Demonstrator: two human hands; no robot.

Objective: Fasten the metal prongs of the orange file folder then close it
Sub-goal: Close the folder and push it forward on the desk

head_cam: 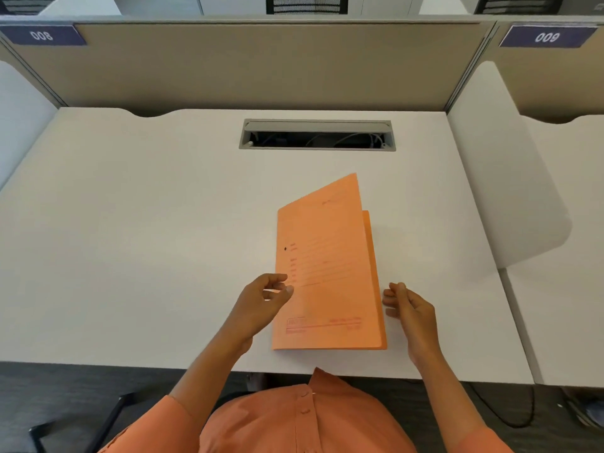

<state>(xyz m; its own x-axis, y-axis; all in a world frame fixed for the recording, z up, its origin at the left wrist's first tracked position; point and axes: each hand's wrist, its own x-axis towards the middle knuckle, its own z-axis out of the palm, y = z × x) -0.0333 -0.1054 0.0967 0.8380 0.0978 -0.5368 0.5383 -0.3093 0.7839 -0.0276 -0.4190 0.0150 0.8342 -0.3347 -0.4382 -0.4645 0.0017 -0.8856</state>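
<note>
The orange file folder lies on the white desk in front of me, spine to the left. Its printed front cover is down over the back cover but lifted at the far right corner, so a strip of the back cover shows along the right edge. The metal prongs are hidden under the cover. My left hand hovers at the folder's left edge, fingers curled and apart, holding nothing. My right hand is just off the folder's right edge, fingers loosely bent, not touching it.
A grey cable slot with wires inside is set into the desk behind the folder. Beige partition panels wall the back, white dividers stand at both sides. The near desk edge runs just below the folder.
</note>
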